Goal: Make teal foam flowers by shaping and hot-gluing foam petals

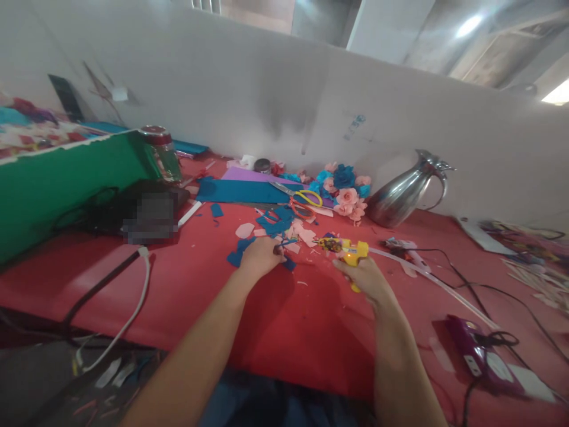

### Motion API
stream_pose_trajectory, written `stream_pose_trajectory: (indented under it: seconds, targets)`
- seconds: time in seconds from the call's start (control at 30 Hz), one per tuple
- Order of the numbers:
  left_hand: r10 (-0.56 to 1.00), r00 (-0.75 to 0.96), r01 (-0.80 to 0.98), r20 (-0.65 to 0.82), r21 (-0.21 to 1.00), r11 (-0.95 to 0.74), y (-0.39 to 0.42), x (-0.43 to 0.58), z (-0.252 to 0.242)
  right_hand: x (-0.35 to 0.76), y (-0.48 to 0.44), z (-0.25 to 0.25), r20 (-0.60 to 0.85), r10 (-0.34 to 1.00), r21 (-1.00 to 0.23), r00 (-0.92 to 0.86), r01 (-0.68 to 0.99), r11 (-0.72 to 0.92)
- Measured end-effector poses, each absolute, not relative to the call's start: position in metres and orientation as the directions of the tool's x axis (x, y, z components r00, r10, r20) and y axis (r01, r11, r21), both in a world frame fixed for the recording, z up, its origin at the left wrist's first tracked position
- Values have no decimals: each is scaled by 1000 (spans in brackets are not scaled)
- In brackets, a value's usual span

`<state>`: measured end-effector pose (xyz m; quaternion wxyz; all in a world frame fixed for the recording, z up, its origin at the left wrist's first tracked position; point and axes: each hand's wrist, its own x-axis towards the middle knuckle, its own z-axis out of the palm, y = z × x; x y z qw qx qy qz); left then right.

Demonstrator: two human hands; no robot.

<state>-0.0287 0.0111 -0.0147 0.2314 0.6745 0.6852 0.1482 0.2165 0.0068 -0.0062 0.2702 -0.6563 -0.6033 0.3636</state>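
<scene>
Beneath left hand (260, 256), a half-hidden blue scrap (288, 264), perhaps foam.

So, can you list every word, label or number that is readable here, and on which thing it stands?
Nothing can be read.
A sticker on the wall: too blurred.
The white label on the purple power strip: too small.
The yellow glue gun in the right hand: no legible marking.
The dark thing by the jar: pixelated, unreadable.
</scene>
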Motion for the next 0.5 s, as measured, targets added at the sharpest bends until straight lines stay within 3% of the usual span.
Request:
stream_pose_trajectory:
  seconds: [0.1,0.27,0.5]
  targets:
    - [994,30,852,-107,523,30,11,-29,-14,225,14,-15,-34,996,-664,85,743,-86]
    - [993,50,851,-111,525,16,14,-30,-14,231,17,-17,73,984,-179,161,973,-146]
    - [994,59,853,-96,522,-1,17,-33,-19,215,-2,-2,44,996,191,-72,980,62]
